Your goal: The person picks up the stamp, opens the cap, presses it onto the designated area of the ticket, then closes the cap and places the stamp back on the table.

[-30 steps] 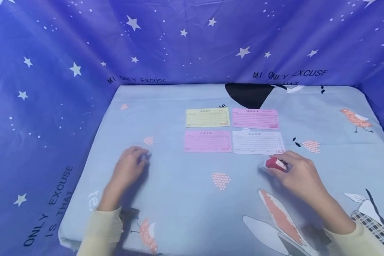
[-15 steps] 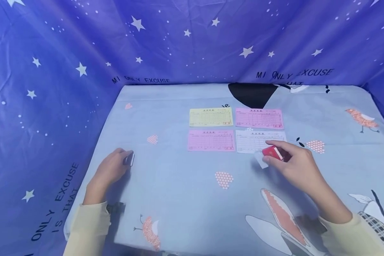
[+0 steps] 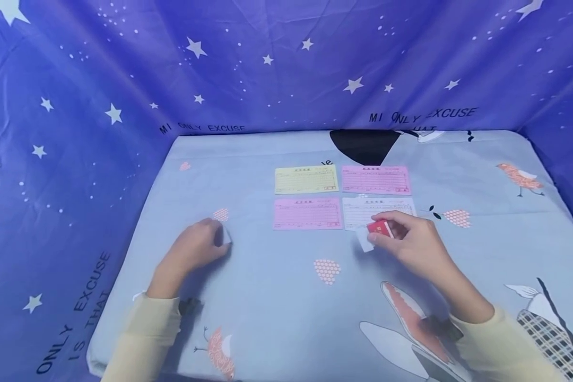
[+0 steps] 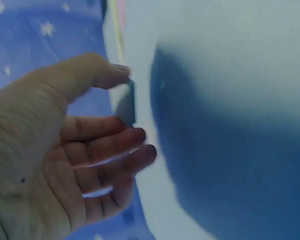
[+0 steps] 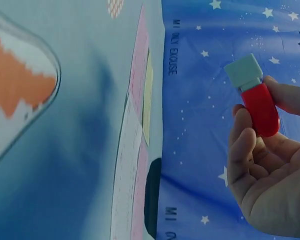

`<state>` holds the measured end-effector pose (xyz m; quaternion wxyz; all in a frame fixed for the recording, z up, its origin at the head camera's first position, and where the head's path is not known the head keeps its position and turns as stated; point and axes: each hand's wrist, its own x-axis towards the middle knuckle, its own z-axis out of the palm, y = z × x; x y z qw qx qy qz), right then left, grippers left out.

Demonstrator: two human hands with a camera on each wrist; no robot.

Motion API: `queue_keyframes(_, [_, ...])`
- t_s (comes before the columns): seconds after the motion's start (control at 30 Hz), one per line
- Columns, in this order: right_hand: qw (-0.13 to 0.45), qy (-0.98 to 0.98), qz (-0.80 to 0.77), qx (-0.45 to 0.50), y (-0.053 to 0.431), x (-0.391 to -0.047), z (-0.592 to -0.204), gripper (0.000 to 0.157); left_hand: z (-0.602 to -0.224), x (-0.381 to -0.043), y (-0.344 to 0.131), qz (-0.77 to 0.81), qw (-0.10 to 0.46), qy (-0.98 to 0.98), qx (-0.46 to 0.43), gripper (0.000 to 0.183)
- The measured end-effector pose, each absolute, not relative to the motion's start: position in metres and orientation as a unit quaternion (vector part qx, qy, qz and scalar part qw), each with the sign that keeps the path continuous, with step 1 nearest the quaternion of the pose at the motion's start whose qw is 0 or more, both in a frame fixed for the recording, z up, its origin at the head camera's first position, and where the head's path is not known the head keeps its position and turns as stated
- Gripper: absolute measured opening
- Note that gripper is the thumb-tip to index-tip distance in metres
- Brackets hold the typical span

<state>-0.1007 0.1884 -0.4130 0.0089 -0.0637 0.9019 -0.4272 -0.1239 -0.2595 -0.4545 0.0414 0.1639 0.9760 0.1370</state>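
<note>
My right hand (image 3: 417,246) pinches a red stamp (image 3: 379,229) between thumb and fingers, above the near edge of a white printed slip (image 3: 363,206). In the right wrist view the stamp's red body (image 5: 260,110) ends in a pale square block (image 5: 244,71). At the left, my left hand (image 3: 191,246) pinches a small pale, translucent piece (image 3: 225,234), which shows edge-on between thumb and fingers in the left wrist view; its kind is unclear. A pink slip (image 3: 307,214) lies beside the white one, with a yellow slip (image 3: 305,180) and another pink slip (image 3: 376,180) behind.
The slips lie two by two on a light-blue patterned cloth (image 3: 267,297) covering the table. Small red marks show in the lower right corners of the yellow and pink slips. A purple star-printed curtain (image 3: 248,74) stands behind and at both sides.
My right hand has brought the stamp left from the white slip's lower right corner and turned it. My left hand went left, then back right, with the small piece. The slips lie unmoved.
</note>
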Motion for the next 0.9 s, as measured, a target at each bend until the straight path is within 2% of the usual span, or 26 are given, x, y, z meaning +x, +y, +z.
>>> queue_keyframes(0.1, [0.064,0.872,-0.483,-0.056,0.183,-0.102,-0.412,0.033,-0.45,-0.124,-0.222,0.168,-0.021,0.959,0.229,0.024])
queue_keyframes(0.23, [0.14,0.808,-0.571,-0.045,0.175,-0.103,-0.41,0.03,-0.441,-0.121,-0.17,0.241,-0.123,0.895,0.354,0.038])
queue_keyframes(0.37, [0.171,0.767,-0.616,-0.046,0.165,-0.1,-0.407,0.028,-0.431,-0.119,-0.127,0.31,-0.186,0.822,0.441,0.045])
queue_keyframes(0.57, [0.168,0.744,-0.643,-0.07,0.154,-0.096,-0.406,0.027,-0.426,-0.116,-0.097,0.361,-0.201,0.781,0.469,0.048])
queue_keyframes(0.9, [0.158,0.735,-0.652,-0.097,0.155,-0.092,-0.405,0.026,-0.427,-0.115,-0.083,0.367,-0.198,0.769,0.483,0.049])
